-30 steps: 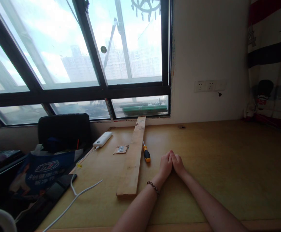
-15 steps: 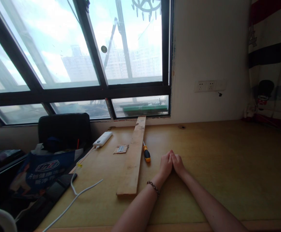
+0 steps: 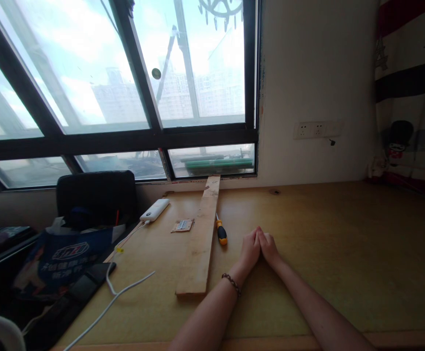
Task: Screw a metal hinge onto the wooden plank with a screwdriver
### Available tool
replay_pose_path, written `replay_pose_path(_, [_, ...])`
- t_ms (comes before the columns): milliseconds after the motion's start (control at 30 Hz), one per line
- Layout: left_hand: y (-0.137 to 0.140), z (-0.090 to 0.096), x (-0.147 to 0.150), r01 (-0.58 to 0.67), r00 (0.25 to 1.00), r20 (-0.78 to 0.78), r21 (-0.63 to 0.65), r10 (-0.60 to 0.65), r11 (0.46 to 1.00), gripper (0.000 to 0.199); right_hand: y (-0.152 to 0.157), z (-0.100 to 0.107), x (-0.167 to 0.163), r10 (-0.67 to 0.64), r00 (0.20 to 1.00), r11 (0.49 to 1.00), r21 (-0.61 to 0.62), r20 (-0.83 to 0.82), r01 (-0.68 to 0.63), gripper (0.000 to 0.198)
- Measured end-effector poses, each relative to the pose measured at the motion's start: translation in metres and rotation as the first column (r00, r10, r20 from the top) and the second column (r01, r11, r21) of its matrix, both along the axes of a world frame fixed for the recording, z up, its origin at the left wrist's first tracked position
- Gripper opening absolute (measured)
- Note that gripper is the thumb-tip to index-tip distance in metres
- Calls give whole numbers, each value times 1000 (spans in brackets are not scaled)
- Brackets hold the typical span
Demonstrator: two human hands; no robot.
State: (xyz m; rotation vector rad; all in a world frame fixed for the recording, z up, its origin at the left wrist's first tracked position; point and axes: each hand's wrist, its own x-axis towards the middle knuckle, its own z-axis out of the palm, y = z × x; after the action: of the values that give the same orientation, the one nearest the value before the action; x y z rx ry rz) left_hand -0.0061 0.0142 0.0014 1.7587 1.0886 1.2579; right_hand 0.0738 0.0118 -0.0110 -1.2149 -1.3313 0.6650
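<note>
My left hand (image 3: 251, 247) and my right hand (image 3: 268, 246) rest together on the table, touching at the knuckles and fingertips. Both have their fingers curled closed, and no object shows in either. A braided bracelet (image 3: 232, 283) circles my left wrist. Just left of my hands lies a screwdriver (image 3: 221, 234) with a yellow and black handle, its shaft against the long wooden board (image 3: 197, 248). That board lies lengthwise, its far end near the window. Left of it is a small brown piece holding metal hardware (image 3: 183, 225), too small to make out fully.
A white power bank (image 3: 155, 210) with a white cable (image 3: 124, 291) lies on the table (image 3: 344, 253) at the left. Beyond the left edge are a black chair (image 3: 95, 195) and a blue bag (image 3: 69, 258). Window, wall sockets (image 3: 311, 129) and a curtain (image 3: 410, 97) border the table.
</note>
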Motion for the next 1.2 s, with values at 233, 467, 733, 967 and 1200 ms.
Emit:
replay_pose_path(233, [1, -2, 0, 5, 1000, -13, 5, -5, 1000, 39, 2, -5, 1, -28, 1000, 1000, -5, 14, 28, 59])
replay_pose_path(467, [1, -1, -1, 4, 1000, -14, 6, -4, 1000, 38, 1, -3, 1, -26, 1000, 1000, -17, 11, 26, 60])
replay_pose_path(733, [1, -2, 0, 3, 1000, -11, -10, -3, 1000, 38, -2, 3, 0, -63, 997, 998, 3, 36, 63, 63])
replay_pose_path(967, [0, 0, 0, -10, 999, -38, -3, 10, 1000, 39, -2, 4, 0, -30, 999, 1000, 0, 28, 30, 62])
replay_pose_path(1200, [0, 1, 0, -10, 999, -47, -2, 10, 1000, 39, 1, 0, 1, -14, 1000, 1000, -8, 23, 14, 60])
